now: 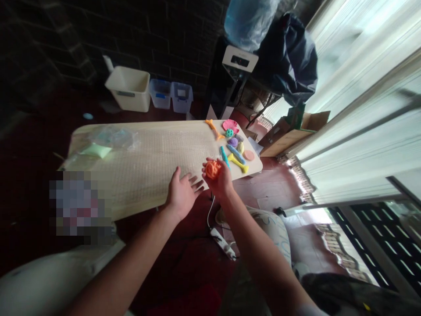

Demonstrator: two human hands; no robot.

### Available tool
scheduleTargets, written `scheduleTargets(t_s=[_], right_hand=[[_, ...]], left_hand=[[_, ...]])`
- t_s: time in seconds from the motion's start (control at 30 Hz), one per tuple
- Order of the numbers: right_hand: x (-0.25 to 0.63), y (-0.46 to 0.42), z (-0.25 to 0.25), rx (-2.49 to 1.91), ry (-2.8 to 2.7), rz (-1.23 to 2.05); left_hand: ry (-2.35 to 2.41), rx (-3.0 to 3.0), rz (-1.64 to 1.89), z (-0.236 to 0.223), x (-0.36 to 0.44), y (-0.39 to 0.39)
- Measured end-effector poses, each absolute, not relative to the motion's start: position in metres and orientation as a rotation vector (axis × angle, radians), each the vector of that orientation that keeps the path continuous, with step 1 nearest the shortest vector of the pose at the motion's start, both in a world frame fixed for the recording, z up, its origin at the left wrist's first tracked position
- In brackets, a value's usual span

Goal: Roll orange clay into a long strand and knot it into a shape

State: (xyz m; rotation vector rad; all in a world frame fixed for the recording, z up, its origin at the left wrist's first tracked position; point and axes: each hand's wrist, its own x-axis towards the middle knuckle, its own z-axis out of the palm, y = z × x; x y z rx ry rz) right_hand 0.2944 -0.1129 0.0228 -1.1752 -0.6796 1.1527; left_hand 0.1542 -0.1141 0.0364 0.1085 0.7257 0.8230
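Observation:
My right hand [222, 179] is cupped, palm up, around an orange, knobbly ball [212, 169] with a folded-looking surface. To its left, my left hand [182, 193] is held with fingers stretched and apart, palm towards the ball and nothing in it. Both hands are over the near edge of the pale table [164, 153]. Just beyond the right hand lie a teal stick [224, 156], a yellow bone-shaped piece [238, 163] and a blue stick [236, 154]. The exact material of these pieces cannot be made out.
Further pieces include an orange bone shape [214, 130], a pink piece [230, 126], a teal ball [229, 132] and a purple lump [233, 142]. A clear plastic bag [113, 137] lies at left. Bins [131, 94] and a water dispenser [240, 59] stand behind; a power strip [222, 243] is below.

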Motion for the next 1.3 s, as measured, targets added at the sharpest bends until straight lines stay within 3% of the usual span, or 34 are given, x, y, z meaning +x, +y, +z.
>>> scheduleTargets(t_s=[0.2,0.33,0.7,0.93,1.3], right_hand=[[0.369,-0.096,0.021,-0.952,-0.270,1.429],[0.400,-0.089,0.025,-0.862,-0.125,1.446],[0.476,-0.011,0.020,-1.454,-0.689,0.875],[0.487,0.028,0.007,-1.884,-1.261,0.472],[0.476,0.039,-0.003,-1.962,-1.821,0.095]], left_hand=[[0.747,0.341,0.686,0.025,0.151,-0.104],[0.860,0.450,0.699,0.025,0.142,-0.087],[1.179,0.757,0.807,0.011,0.062,-0.032],[1.177,0.783,0.814,-0.002,0.054,-0.029],[1.172,0.817,0.850,-0.009,0.044,-0.018]])
